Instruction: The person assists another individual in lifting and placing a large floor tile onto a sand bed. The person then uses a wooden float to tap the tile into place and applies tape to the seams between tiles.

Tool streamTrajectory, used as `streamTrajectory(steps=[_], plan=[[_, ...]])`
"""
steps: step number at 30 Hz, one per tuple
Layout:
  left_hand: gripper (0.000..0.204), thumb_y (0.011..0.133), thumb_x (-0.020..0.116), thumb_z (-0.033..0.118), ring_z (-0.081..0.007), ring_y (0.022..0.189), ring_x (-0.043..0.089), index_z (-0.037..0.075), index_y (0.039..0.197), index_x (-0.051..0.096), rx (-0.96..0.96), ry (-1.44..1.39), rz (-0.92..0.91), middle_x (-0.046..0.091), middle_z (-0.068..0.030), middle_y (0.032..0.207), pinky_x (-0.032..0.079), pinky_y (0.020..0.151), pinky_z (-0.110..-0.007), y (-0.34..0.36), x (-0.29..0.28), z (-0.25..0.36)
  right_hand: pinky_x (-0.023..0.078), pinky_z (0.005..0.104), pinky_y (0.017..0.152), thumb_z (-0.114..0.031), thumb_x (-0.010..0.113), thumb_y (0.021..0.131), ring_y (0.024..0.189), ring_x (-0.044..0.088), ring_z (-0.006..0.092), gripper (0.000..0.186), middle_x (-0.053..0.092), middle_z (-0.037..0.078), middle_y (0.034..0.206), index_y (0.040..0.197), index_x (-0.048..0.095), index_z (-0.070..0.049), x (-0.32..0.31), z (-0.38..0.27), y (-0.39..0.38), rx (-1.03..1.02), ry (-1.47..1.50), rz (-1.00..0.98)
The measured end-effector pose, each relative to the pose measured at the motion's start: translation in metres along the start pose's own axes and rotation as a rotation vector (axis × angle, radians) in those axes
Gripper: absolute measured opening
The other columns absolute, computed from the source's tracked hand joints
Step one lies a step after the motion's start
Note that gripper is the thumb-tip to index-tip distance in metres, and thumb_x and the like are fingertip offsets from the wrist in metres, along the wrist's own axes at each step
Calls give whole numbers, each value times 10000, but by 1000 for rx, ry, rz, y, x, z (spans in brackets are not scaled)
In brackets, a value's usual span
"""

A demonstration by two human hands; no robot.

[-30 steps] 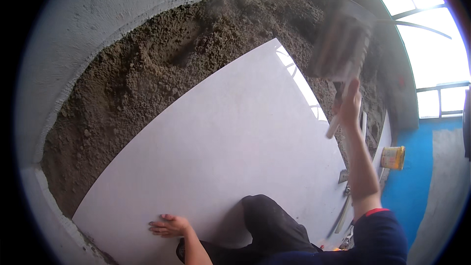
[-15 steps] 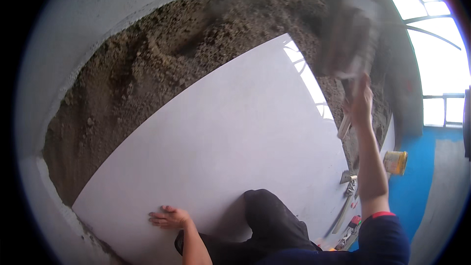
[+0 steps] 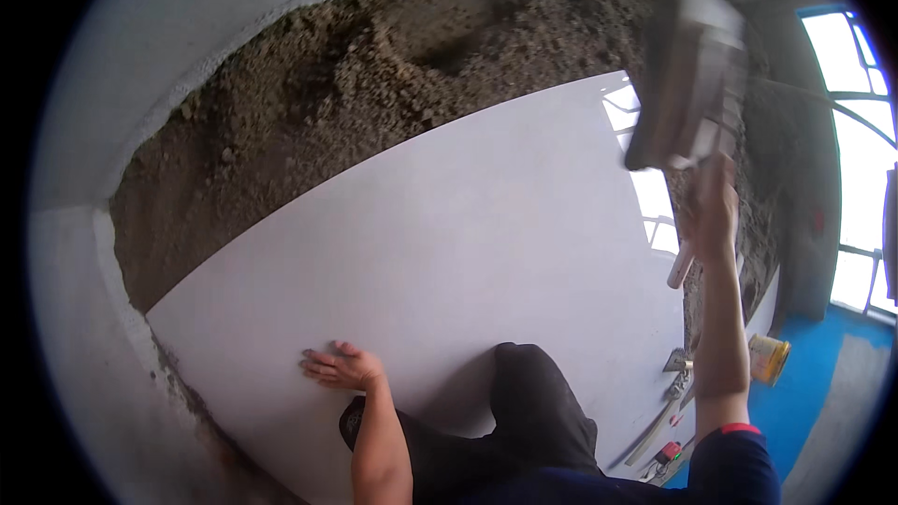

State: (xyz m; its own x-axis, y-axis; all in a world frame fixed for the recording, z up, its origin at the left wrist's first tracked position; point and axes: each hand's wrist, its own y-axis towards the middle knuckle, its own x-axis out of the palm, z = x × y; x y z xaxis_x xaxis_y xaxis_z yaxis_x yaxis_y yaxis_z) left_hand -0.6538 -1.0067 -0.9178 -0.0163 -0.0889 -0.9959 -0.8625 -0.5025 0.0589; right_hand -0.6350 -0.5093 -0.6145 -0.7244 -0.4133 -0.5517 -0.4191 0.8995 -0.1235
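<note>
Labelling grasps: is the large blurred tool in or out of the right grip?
In: the right grip is closed on the tool, whose pale handle end pokes out beyond it.

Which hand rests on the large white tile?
The left hand, palm down on the tile; the right hand instead grips a broad-headed tool, blurred here.

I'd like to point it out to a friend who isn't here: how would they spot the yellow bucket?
Start from the big pale slab filling the middle. Go right, past the right forearm, to the blue surface below the bright window. The bucket shows at that surface's left edge, its yellow standing out from the blue and grey nearby.
</note>
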Motion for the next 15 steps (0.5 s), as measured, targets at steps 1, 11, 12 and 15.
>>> streamTrajectory(steps=[1, 11, 12, 15], plan=[[782, 930, 283, 558, -380, 1447, 87, 39, 1503, 162, -14, -20, -42, 111, -217, 1558, 117, 1138, -559, 3, -5, -5, 283, 205, 314, -667, 368, 924, 360, 372, 54, 566, 422, -39, 537, 949, 491, -115, -5, 32, -6, -52, 224, -3], [713, 942, 369, 493, -410, 1405, 202, 33, 1472, 247, 128, -50, 105, 230, -229, 1514, 221, 1093, -564, -4, 20, -13, 358, 309, 365, -673, 309, 937, 377, 414, 126, 681, 402, -7, 487, 652, 484, -80, 79, 83, 7, 401, -248, -487], [712, 941, 365, 513, -413, 1394, 230, 49, 1470, 261, 158, -87, 161, 228, -229, 1516, 239, 1081, -573, -1, 26, -20, 358, 300, 374, -653, 314, 949, 384, 399, 110, 652, 395, -18, 500, 678, 482, -85, 73, 54, 11, 514, -211, -472], [694, 961, 323, 509, -448, 1377, 239, 52, 1475, 234, 68, 34, 180, 241, -252, 1502, 283, 1046, -597, 8, 28, -13, 367, 281, 422, -597, 318, 971, 462, 422, 93, 606, 420, -21, 545, 721, 467, -66, 6, 13, -4, 179, -88, -317]])
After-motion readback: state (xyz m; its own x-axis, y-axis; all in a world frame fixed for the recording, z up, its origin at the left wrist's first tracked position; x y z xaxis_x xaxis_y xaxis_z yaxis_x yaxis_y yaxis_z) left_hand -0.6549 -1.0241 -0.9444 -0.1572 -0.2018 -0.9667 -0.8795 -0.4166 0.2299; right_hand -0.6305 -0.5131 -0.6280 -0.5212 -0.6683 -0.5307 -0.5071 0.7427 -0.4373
